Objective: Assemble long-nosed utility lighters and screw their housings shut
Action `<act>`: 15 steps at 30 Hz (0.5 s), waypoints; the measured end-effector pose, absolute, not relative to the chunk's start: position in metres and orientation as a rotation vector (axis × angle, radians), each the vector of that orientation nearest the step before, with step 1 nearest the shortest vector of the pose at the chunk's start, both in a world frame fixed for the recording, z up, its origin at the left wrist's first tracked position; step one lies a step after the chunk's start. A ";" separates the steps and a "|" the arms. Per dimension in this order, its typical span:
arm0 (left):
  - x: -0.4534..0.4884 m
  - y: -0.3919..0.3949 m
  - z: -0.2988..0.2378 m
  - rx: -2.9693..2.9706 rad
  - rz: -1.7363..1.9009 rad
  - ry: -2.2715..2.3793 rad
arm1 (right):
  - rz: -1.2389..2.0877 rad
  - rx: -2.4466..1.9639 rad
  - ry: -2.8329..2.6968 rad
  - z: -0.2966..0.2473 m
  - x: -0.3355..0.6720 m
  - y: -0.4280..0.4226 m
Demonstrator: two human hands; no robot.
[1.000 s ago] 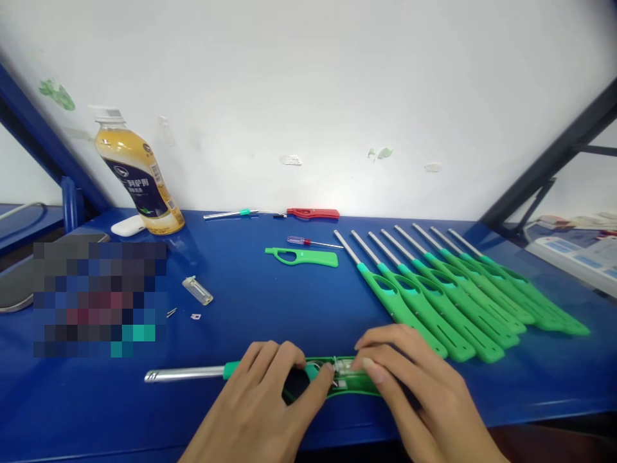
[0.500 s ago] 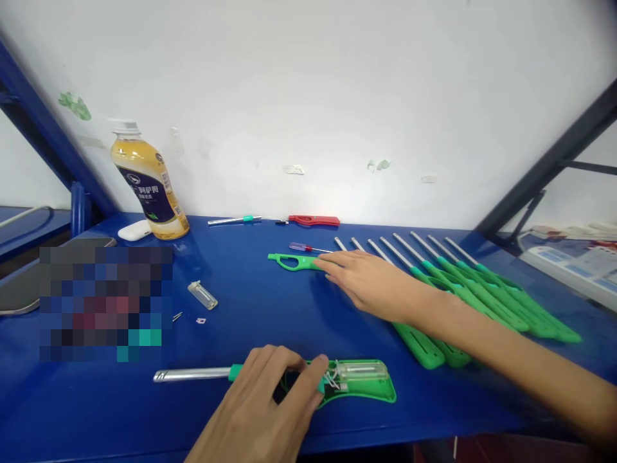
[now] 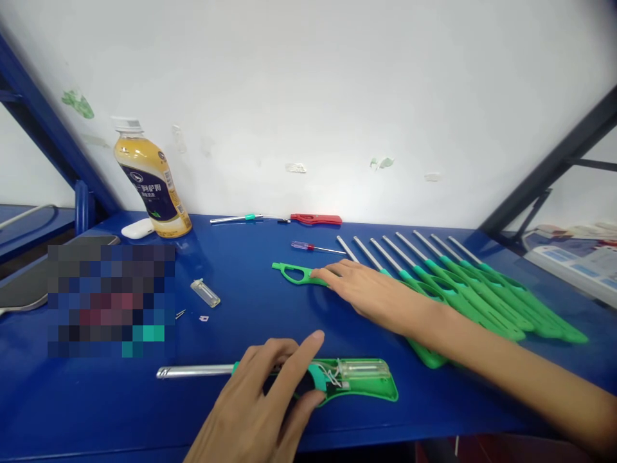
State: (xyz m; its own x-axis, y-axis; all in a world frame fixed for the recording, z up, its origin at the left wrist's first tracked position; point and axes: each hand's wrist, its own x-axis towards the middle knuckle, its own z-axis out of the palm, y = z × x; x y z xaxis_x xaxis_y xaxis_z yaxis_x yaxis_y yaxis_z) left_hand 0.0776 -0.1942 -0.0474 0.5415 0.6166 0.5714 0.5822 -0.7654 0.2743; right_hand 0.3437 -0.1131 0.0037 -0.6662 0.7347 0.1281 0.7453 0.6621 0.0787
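A half-assembled green gas lighter [image 3: 371,389] lies near the table's front edge, its handle open to show a clear fuel tank [image 3: 365,369], white wires and a teal trigger [image 3: 317,376]. My left hand [image 3: 263,395] is over its middle, thumb at the near side and index finger raised; the other fingers curl on the far side, their tips partly hidden. Further back, my right hand [image 3: 357,289] has its fingers closed on the end of a green handle cover [image 3: 294,274]. To the right lie several green lighters [image 3: 506,296] in a row, some partly behind my right forearm.
A screwdriver [image 3: 313,247] lies behind the cover. At the back are a red lighter handle [image 3: 315,219], a metal lighter tube [image 3: 236,219] and a drink bottle [image 3: 152,183]. Left of centre lies a loose clear fuel tank [image 3: 205,292] beside small parts [image 3: 204,318]. A pixelated patch covers the far left.
My right hand has brought the green cover a little nearer to me, away from the screwdriver. On my left hand, the index finger has lifted from the lighter, uncovering the teal trigger.
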 end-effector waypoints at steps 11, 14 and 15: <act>0.076 -0.198 -0.046 2.558 1.019 1.081 | -0.109 -1.301 -2.713 0.005 0.353 -0.132; 0.075 -0.197 -0.047 2.546 1.025 1.064 | -0.103 -1.311 -2.706 0.003 0.355 -0.132; 0.074 -0.196 -0.048 2.538 1.033 1.055 | -0.100 -1.314 -2.703 0.003 0.356 -0.132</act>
